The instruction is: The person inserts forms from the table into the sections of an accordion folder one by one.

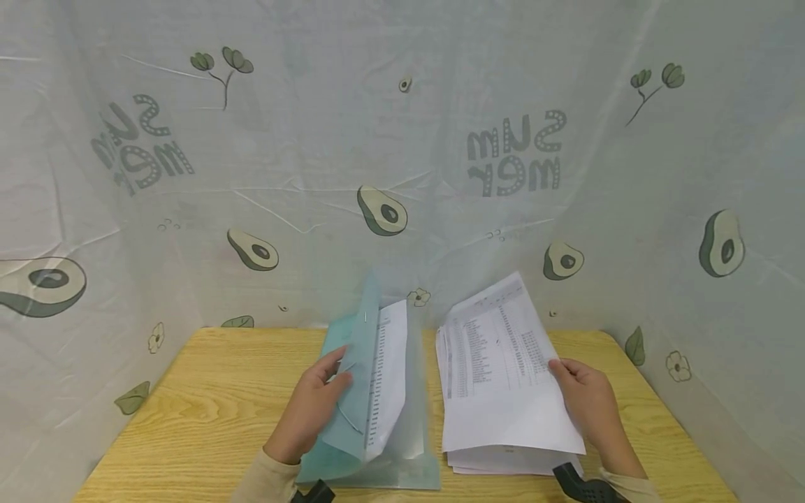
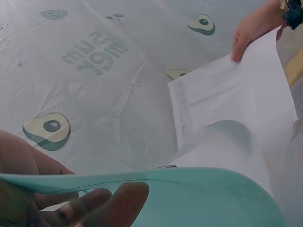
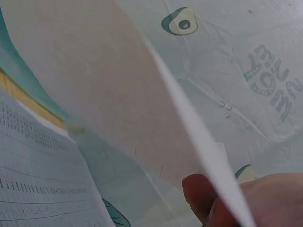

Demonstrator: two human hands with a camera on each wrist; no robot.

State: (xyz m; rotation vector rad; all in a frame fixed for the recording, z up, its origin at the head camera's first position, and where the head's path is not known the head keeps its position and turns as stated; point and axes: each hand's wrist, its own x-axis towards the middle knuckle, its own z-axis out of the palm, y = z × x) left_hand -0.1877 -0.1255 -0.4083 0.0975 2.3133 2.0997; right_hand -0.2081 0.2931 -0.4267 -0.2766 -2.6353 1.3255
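Note:
My left hand [image 1: 312,405] pinches the raised cover of a teal plastic folder [image 1: 355,412], thumb on one face and fingers on the other. A white printed sheet [image 1: 388,370] stands tilted inside the folder, behind the cover. To the right, my right hand [image 1: 588,402] pinches the right edge of a printed table sheet [image 1: 497,363] between thumb and fingers. That sheet is lifted over a stack of papers [image 1: 490,469] on the table. In the right wrist view, the lifted paper [image 3: 104,85] hides part of the hand.
The folder and papers lie side by side on a wooden table [image 1: 239,391]. A pale plastic curtain [image 1: 302,154] with avocado prints rises behind the table and along both sides. Black wrist devices [image 1: 585,485] sit at the bottom of the head view.

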